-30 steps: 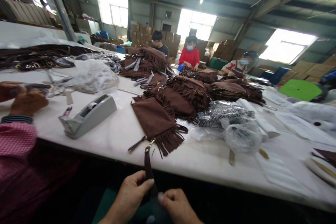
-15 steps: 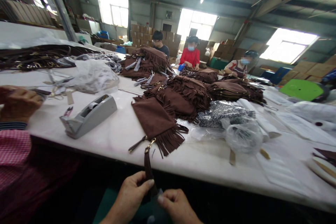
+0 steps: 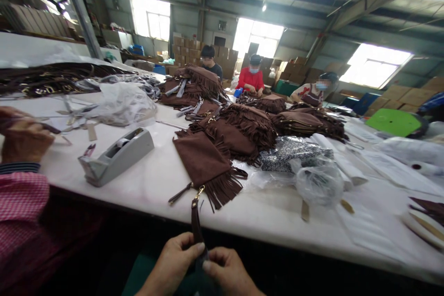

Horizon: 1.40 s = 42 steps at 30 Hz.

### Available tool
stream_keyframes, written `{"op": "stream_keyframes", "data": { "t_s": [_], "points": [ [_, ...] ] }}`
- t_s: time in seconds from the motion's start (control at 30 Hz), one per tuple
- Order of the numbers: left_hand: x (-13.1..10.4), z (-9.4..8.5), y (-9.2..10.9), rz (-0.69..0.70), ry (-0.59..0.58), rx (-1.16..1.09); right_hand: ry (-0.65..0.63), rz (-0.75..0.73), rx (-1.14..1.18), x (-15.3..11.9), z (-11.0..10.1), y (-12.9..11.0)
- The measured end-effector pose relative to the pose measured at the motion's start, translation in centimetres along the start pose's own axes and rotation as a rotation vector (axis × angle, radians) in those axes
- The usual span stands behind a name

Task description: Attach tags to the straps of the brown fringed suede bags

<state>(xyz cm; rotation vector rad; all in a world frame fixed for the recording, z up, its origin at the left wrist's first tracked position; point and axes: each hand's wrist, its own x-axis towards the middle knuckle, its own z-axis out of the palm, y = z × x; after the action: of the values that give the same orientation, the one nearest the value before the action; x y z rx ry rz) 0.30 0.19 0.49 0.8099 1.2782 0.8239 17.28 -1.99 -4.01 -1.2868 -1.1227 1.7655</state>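
Observation:
A dark brown strap [image 3: 195, 217] hangs over the table's front edge, clipped by a gold clasp to a brown fringed bag [image 3: 203, 155] lying flat. My left hand [image 3: 178, 259] pinches the strap between thumb and fingers, below the edge. Close beside it, my right hand [image 3: 229, 268] is closed on the strap's lower part, where a greyish wrapping shows dimly. The lower end of the strap is dark and hard to make out. Behind the flat bag lies a pile of more fringed bags [image 3: 239, 132].
A grey tape dispenser [image 3: 118, 155] stands left of the bag. Clear plastic bags [image 3: 121, 101] and brown straps [image 3: 45, 81] lie farther left. At the left edge, a co-worker's hand [image 3: 27, 136] holds something dark. Patterned wrapped material [image 3: 294, 152] lies right. Several people sit across the table.
My right hand has come closer to my left hand along the strap. My left hand keeps its pinch. The co-worker's hand at left has shifted slightly.

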Motion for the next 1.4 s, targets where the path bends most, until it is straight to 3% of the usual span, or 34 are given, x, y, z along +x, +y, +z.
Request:
{"op": "stream_keyframes", "data": {
  "t_s": [0.3, 0.57, 0.77, 0.93, 1.07, 1.27, 1.4],
  "points": [
    [-0.4, -0.5, -0.4, -0.019, -0.034, -0.041, 0.076, -0.017, 0.022, 1.3, 0.6, -1.3],
    [-1.1, -1.0, -3.0, -0.093, -0.102, -0.033, 0.114, -0.05, -0.163, 2.1, 2.1, -4.4],
    [-0.1, -1.3, -3.2, -0.158, -0.096, -0.249, 0.147, -0.069, -0.397, 3.0, 3.2, -6.1],
    [0.6, -1.3, -2.7, -0.091, -0.019, -0.295, 0.107, -0.118, -0.354, 3.0, 2.7, -6.3],
    [0.6, -1.2, -2.0, 0.014, 0.021, -0.183, -0.065, -0.176, -0.21, 1.9, 1.5, -5.0],
    [0.4, -0.7, 1.6, 0.105, -0.014, 0.162, 0.024, -0.131, -0.205, 0.5, 0.6, -2.8],
    [1.7, -1.1, 5.1, -0.076, 0.01, 0.07, 0.025, -0.047, -0.184, 0.4, -0.1, -3.3]
  ]
}}
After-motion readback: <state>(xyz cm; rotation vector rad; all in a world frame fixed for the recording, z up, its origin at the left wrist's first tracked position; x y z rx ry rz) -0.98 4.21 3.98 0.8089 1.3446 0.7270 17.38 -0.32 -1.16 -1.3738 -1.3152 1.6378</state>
